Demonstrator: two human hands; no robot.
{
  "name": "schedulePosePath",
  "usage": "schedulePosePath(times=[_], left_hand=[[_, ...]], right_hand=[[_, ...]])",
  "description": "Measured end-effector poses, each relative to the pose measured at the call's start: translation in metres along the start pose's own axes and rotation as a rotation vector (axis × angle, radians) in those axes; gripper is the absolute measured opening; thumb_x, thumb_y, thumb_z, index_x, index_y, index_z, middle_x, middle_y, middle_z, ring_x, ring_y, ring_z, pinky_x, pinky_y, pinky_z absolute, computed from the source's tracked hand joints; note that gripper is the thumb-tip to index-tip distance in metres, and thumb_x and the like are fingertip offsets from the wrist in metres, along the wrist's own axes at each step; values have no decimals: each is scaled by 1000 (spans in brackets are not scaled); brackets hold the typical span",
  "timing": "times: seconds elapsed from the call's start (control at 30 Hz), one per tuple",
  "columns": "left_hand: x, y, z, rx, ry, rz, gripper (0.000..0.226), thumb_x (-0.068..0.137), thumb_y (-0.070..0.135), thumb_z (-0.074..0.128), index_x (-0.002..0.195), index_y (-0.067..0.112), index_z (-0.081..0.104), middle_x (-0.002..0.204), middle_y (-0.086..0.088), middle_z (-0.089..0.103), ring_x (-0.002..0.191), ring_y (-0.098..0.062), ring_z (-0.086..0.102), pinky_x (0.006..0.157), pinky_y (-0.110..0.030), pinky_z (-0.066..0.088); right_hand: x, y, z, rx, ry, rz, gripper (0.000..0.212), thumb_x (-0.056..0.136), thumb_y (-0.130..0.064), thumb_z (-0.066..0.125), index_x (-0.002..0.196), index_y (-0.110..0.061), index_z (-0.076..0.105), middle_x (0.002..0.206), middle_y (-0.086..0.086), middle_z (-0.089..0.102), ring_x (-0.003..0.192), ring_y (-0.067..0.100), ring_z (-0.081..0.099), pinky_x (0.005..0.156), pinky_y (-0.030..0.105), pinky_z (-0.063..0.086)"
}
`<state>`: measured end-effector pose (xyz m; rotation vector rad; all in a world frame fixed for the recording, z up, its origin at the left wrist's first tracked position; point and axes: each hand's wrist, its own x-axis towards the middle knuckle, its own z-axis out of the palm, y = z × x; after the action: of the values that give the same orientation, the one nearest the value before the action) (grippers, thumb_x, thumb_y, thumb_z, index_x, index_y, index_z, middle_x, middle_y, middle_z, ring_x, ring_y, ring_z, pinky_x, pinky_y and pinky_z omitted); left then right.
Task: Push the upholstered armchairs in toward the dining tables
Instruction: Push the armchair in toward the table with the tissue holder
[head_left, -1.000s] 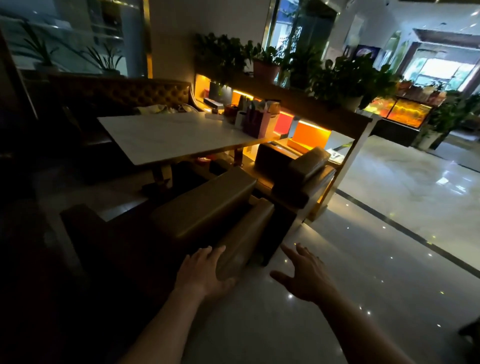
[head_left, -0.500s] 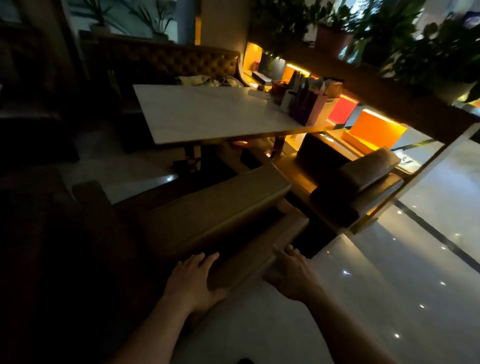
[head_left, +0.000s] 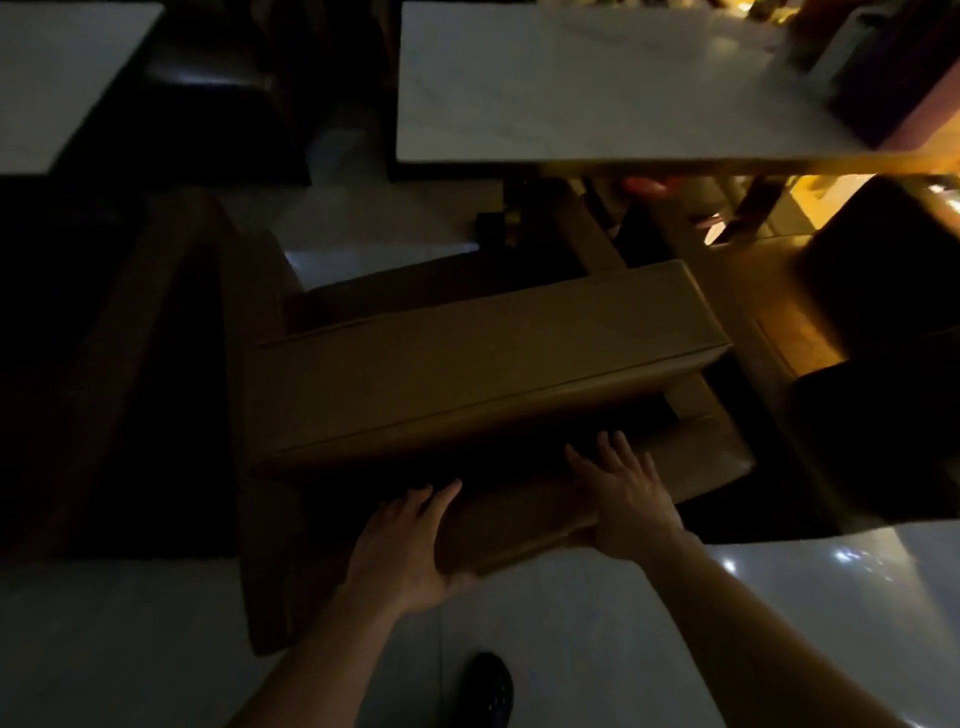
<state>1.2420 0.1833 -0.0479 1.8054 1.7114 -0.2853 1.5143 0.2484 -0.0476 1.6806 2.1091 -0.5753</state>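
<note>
A brown upholstered armchair (head_left: 483, 374) stands right below me, its back toward me and its seat facing a white marble dining table (head_left: 597, 88). My left hand (head_left: 410, 540) lies flat on the low rear ledge of the chair back, thumb hooked under its edge. My right hand (head_left: 628, 499) presses on the same ledge further right, fingers spread over the top. The scene is dim and slightly blurred.
A second brown armchair (head_left: 841, 322) sits to the right under the same table. Another white table (head_left: 57, 78) and dark seating (head_left: 171, 332) are at the left. A purple box (head_left: 893, 93) stands on the near table. My black shoe (head_left: 488, 691) is on the glossy floor.
I have stepped closer and tilted my view down onto the chair. My right hand has gone from hovering in the air to resting on the chair back; my left hand stayed on it.
</note>
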Motion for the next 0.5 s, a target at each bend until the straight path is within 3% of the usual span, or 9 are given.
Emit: schedulePosePath(times=[0.13,0.2,0.37,0.5], left_hand=[[11,0,17,16,29,-30,111,71,71,68,152,46,-4,161,6,15,144,-24,24,114,-46,27],[12,-1,27,37,90,-31,108,72,71,67,152,45,0,159,7,19,141,-22,26,114,-45,28],[8,-5,51,25,242,-20,105,75,67,67,152,46,-2,161,8,16,146,-19,18,122,-44,11],[0,-10,57,19,283,-4,102,78,66,66,152,46,-1,161,10,15,147,-16,15,123,-42,7]], right_hand=[[21,16,12,-32,-41,-67,118,74,-62,74,155,-41,-9,166,6,-12,150,32,-18,120,60,-5],[20,20,24,-14,22,-80,116,74,-65,72,155,-42,-9,167,4,-8,151,31,-15,120,62,-2],[12,21,37,-22,134,-111,109,78,-69,64,156,-40,-7,167,3,-1,152,31,-10,121,61,2],[2,15,41,-23,135,-106,105,81,-67,62,156,-38,-5,167,5,0,152,32,-8,121,60,3]])
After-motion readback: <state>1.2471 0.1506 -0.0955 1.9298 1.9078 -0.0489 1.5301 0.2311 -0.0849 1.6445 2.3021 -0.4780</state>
